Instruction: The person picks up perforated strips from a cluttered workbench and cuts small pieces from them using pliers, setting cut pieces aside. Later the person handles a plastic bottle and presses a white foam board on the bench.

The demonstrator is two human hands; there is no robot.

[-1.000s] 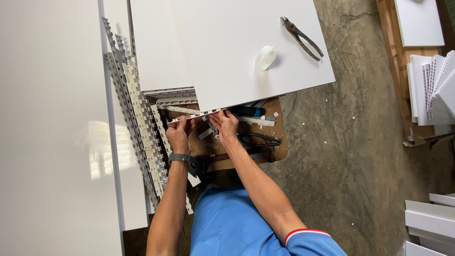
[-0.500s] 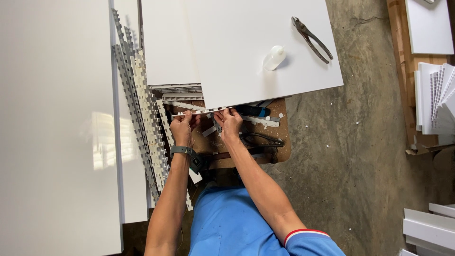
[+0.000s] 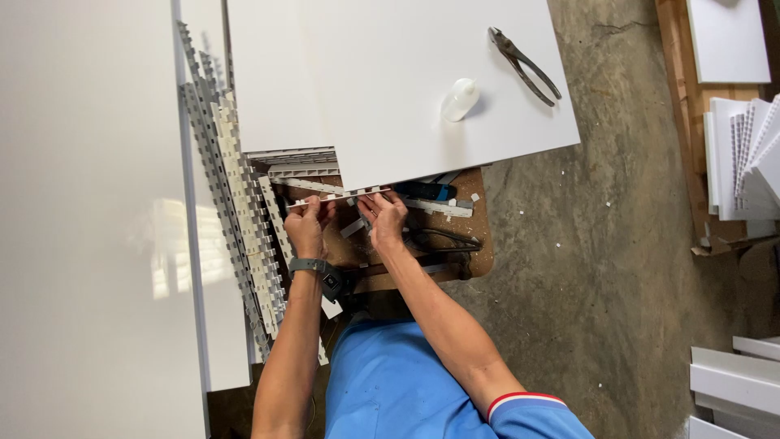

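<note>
A thin white notched strip (image 3: 337, 196) lies across my two hands, just under the near edge of a large white panel (image 3: 390, 89). My left hand (image 3: 306, 228), with a dark watch on its wrist, grips the strip's left end. Fingers of my right hand (image 3: 384, 218) pinch its right part. Both hands hover over a brown board (image 3: 475, 244) that carries dark cables and small white offcuts.
Black pliers (image 3: 524, 65) and a small white bottle (image 3: 459, 99) rest on the white panel. A pile of long notched white strips (image 3: 231, 195) lies left of my hands, beside another big white panel (image 3: 89, 219). Stacked white boards (image 3: 743, 158) stand at right on the concrete floor.
Both hands stay on the strip and barely shift. The view has drifted slightly, so the panel, pliers and bottle sit a little further right in the picture.
</note>
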